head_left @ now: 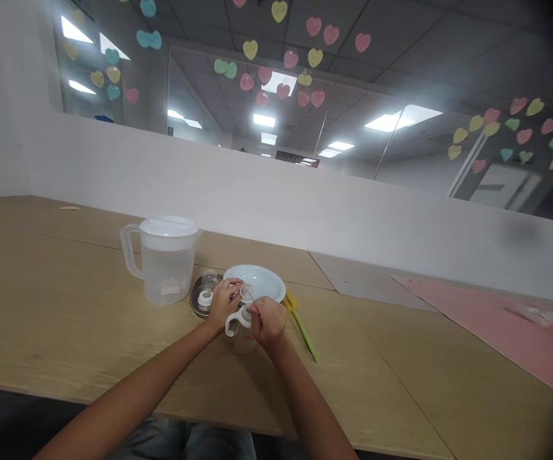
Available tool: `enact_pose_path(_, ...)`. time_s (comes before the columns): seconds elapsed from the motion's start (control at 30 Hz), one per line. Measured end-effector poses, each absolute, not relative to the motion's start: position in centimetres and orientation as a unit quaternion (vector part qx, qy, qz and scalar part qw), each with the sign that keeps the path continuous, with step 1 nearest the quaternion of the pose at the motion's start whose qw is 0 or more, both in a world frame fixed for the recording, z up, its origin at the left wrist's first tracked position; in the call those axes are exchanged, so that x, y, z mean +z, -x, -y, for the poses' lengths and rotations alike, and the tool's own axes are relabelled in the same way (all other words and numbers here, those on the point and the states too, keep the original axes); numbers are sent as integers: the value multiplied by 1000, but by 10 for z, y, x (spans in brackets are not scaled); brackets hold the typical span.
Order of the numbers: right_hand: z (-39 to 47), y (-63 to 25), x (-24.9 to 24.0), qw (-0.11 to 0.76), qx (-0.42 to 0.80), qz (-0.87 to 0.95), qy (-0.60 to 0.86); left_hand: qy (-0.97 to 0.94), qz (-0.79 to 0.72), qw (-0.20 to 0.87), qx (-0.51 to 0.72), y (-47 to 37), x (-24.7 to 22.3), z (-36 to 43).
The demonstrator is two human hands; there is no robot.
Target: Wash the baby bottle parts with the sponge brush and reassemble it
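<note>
Between the fingers of my left hand (225, 303) is a small round translucent piece (245, 291), which looks like a bottle nipple. My right hand (269, 319) is closed around something mostly hidden. A thin stick (250, 296) runs from it to the round piece. Just below both hands stands a clear baby bottle (244, 338) with a white handle (229, 326) and red print. Behind the hands sits a white bowl (276, 291). A dark round tray (194, 303) at the left bears a white collar ring (205, 298) and a clear dome cap (210, 278).
A lidded clear pitcher (168, 268) of water stands at the left. To the right of the bowl lies a brush with a green handle (307, 337) and yellow head (292, 300). A pink board (487, 326) covers the table's far right. A white wall (266, 198) with windows rises behind.
</note>
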State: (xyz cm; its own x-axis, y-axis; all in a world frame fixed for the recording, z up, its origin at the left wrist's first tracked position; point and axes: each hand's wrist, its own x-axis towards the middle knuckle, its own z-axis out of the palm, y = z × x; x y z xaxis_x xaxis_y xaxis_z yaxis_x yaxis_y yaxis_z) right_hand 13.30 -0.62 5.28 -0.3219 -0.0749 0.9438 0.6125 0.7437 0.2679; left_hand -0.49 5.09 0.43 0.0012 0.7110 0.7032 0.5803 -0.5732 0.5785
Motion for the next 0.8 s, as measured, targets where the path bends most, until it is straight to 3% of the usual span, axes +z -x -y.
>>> enact_pose_path(0.57,-2,-131,51,553,-274,748,245,-702,-455,65,544,5,5,-49)
enact_pose_path(0.8,0,-127,57,548,-170,771,276,-700,-432,102,559,6,4,-50)
